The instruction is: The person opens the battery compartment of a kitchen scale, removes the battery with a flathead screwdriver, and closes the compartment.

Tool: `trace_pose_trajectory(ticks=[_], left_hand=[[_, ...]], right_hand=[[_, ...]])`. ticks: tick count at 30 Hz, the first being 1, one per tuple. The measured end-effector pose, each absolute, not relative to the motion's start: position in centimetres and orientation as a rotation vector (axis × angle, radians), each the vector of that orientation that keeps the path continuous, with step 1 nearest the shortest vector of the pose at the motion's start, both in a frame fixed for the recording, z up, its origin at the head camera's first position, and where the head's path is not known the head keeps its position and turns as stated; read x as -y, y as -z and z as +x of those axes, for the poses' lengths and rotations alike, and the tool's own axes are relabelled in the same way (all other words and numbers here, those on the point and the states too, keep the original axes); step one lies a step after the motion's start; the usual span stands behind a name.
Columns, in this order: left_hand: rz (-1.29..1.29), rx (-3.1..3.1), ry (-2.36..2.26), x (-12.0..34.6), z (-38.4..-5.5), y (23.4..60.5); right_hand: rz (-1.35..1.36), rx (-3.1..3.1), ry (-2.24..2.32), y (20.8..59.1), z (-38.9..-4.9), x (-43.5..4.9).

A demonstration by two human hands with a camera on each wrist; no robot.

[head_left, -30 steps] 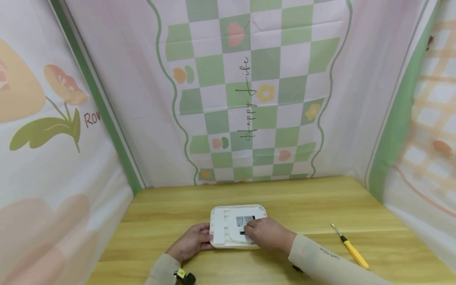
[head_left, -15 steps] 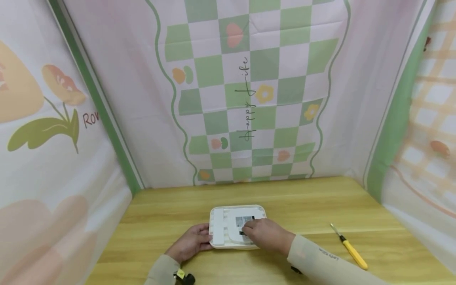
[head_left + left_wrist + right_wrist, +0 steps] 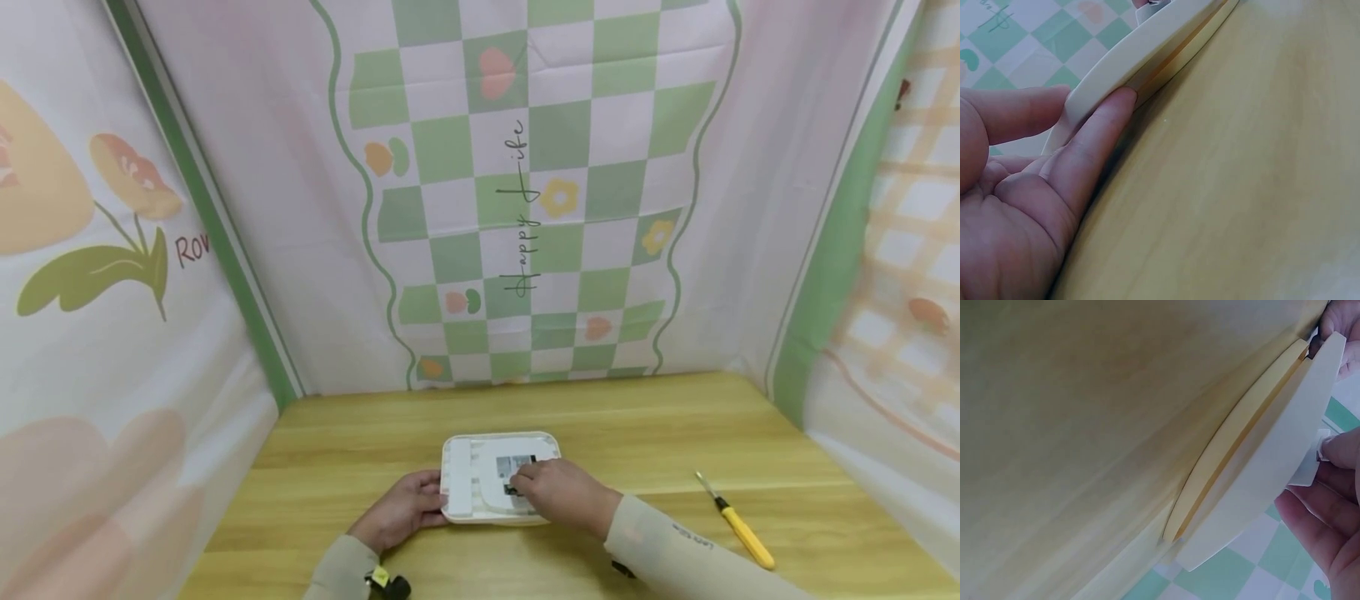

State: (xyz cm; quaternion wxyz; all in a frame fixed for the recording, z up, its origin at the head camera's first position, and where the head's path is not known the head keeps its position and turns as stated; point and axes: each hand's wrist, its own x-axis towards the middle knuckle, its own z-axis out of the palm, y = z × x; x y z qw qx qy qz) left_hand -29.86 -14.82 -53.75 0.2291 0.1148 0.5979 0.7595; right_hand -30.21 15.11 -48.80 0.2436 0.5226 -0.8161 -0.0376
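Head view: both your grips are on the white case (image 3: 459, 479).
Your left grip (image 3: 403, 507) pinches its left edge; your right grip (image 3: 566, 492) pinches a small white tab (image 3: 1323, 435) on its top. It sits mid-bench (image 3: 360, 433), the screwdriver (image 3: 744, 531) well apart to the right; a checked cloth (image 3: 558, 133) hangs behind.

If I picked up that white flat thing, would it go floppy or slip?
The white flat thing is probably stiff, since it shows no bend where the left hand grips it. It might be a bit slippery, because its outer side looks smooth. It seems unlikely to roll, being wide and flat.
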Motion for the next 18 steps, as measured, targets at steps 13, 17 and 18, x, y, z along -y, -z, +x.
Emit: trace_pose_trajectory(ticks=[13,17,18], left_hand=[[0.321,-1.642,-2.094,14.73,-29.76,53.66],[0.317,-1.640,-2.093,14.75,-29.79,53.68],[0.315,-1.640,-2.092,14.76,-29.81,53.69]], right_hand=[[1.423,2.289,0.026,48.32,-30.16,-15.10],[1.417,2.282,0.027,48.25,-30.28,-15.10],[1.415,2.279,0.030,48.21,-30.30,-15.12]])
